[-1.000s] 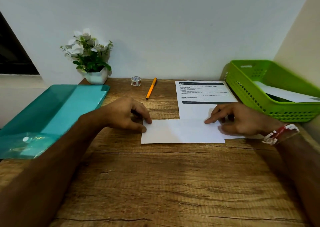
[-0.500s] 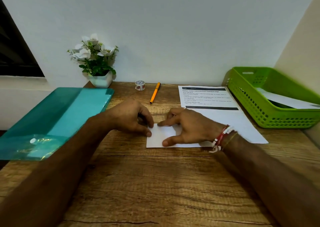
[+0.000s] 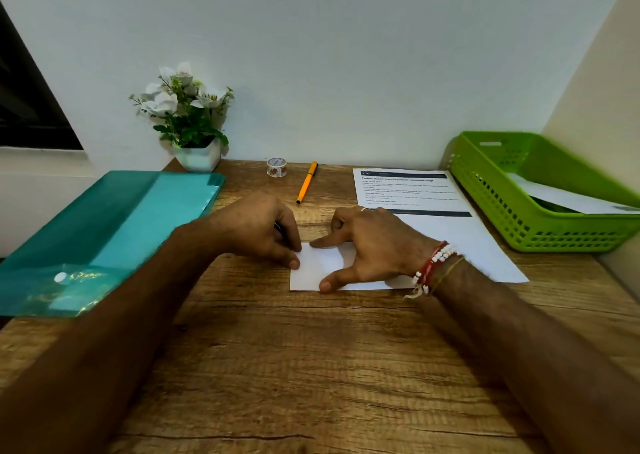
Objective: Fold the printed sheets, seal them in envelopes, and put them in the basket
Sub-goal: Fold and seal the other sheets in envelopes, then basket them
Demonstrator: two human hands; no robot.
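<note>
Wood-grain counter [image 3: 311,367], pale wall [image 3: 329,55] behind, corner at right. Folded sheet [image 3: 320,265] lies mid-counter. Left hand [image 3: 256,228]: fingers curled, clamped on its left edge. Right hand [image 3: 374,246]: fingers spread apart, flat on it. Printed sheet [image 3: 450,235] just beside; green basket [image 3: 519,221] far right, teal folder [image 3: 104,228] left.

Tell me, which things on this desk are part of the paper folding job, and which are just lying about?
In use: folded white sheet, printed sheet, green basket, perhaps the tape roll.
Lying about: orange pen, potted flowers, teal folder.
</note>
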